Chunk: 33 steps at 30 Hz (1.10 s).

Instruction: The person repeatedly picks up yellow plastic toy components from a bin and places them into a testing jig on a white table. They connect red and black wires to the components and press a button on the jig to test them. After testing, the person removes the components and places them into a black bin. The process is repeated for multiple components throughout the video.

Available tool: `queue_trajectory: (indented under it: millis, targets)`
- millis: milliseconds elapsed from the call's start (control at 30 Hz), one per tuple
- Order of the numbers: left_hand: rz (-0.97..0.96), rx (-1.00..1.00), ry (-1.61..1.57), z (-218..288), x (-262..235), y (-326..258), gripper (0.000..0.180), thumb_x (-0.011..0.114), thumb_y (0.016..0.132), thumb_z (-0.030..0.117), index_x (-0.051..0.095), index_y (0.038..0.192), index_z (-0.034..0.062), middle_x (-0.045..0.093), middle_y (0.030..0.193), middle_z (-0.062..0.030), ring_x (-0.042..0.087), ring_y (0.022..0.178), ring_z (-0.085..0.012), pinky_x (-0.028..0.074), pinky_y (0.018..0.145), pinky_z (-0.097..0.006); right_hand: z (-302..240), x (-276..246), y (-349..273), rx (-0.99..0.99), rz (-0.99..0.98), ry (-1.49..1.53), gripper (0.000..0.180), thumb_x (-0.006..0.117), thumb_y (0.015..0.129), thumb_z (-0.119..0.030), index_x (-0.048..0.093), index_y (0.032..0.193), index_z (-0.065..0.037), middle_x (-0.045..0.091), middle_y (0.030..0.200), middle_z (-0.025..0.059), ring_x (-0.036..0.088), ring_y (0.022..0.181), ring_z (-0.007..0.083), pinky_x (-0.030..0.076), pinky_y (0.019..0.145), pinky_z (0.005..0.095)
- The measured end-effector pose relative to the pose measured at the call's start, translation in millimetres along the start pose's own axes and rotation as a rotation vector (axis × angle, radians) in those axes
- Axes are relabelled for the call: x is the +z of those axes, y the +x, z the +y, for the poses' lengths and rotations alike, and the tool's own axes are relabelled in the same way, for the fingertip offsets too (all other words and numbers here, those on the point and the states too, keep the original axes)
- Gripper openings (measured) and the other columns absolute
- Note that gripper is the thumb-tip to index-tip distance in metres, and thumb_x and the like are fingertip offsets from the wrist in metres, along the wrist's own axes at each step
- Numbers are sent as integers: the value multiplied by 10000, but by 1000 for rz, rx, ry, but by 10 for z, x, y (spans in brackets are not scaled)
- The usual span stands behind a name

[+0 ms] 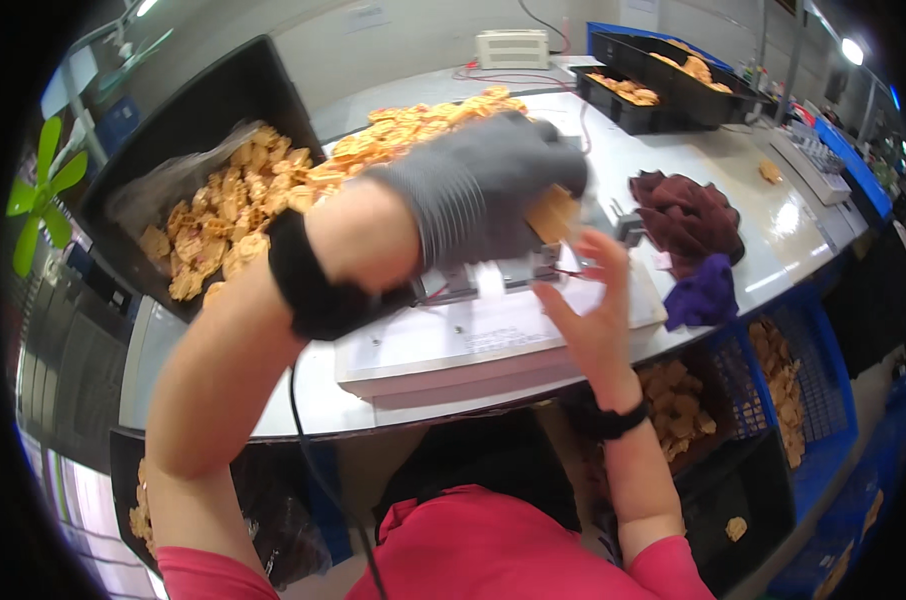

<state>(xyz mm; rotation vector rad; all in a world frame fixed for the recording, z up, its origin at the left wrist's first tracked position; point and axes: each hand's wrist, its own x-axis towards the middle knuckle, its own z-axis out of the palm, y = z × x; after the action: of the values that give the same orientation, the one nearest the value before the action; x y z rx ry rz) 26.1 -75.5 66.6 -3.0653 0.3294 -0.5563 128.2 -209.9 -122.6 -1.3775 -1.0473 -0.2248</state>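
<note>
My left hand [493,185], in a grey knit glove and somewhat blurred, reaches across the white fixture board [453,350]. Its fingers are curled over a flat tan piece [553,213], which seems gripped at its upper edge. Just to the right and nearer, my bare right hand [595,305] holds nothing. Its thumb and fingers are apart and curved, with the fingertips close to the tan piece. Metal clamp parts [628,225] stand on the board, partly hidden by my gloved hand.
A tipped black bin [203,110] spills tan pieces [413,130] across the table's left and back. Dark red cloth [688,215] and purple cloth [703,292] lie at right. Black trays [663,85] stand far right; blue crates [823,385] sit below the table. A cable [308,450] hangs in front.
</note>
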Motion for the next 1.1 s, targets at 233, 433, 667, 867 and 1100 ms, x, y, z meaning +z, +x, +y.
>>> queue_trajectory:
  millis: [233, 433, 667, 867, 1100]
  targets:
    - [133, 19, -607, 968, 407, -549, 371, 748, 750, 172, 597, 1071, 63, 610, 1106, -199, 616, 1049, -382, 538, 838, -456, -308, -773, -688, 150, -18, -213, 531, 782, 788, -78, 541, 1256, -13, 578, 1237, 97, 581, 1118, 210, 465, 962, 351]
    - [156, -292, -496, 197, 48, -1629, 470, 727, 856, 98, 587, 1303, 60, 626, 1230, -130, 618, 1110, -287, 494, 951, -378, 685, -2494, -2254, 802, 577, 110, 539, 663, 962, -278, 476, 1423, -70, 542, 1367, 60, 573, 1167, 190, 416, 1029, 397]
    - [-207, -1201, 148, -1614, 313, -3408, 773, 714, 791, 366, 425, 1465, 122, 439, 1488, -206, 445, 1337, -405, 381, 1124, -438, 1442, -4372, -5249, 1666, 961, -334, 553, 606, 953, -434, 515, 1403, -127, 584, 1307, 60, 554, 1153, 189, 420, 1010, 340]
    - [-456, -1182, 509, -2169, 423, -3323, 775, 695, 799, 141, 383, 1502, 239, 333, 1583, -84, 264, 1477, -328, 315, 1175, -440, 1324, -4313, -5499, 1788, 987, -57, 446, 563, 986, -372, 552, 1343, -104, 600, 1270, 55, 572, 1104, 190, 444, 941, 329]
    - [-509, -1409, 334, -2237, 692, -3380, 805, 735, 782, 186, 381, 1502, 259, 349, 1561, -96, 245, 1483, -309, 327, 1158, -489, 1100, -3145, -3288, 1329, 621, -208, 447, 643, 958, -456, 571, 1297, -173, 623, 1144, -53, 584, 955, 57, 432, 776, 204]
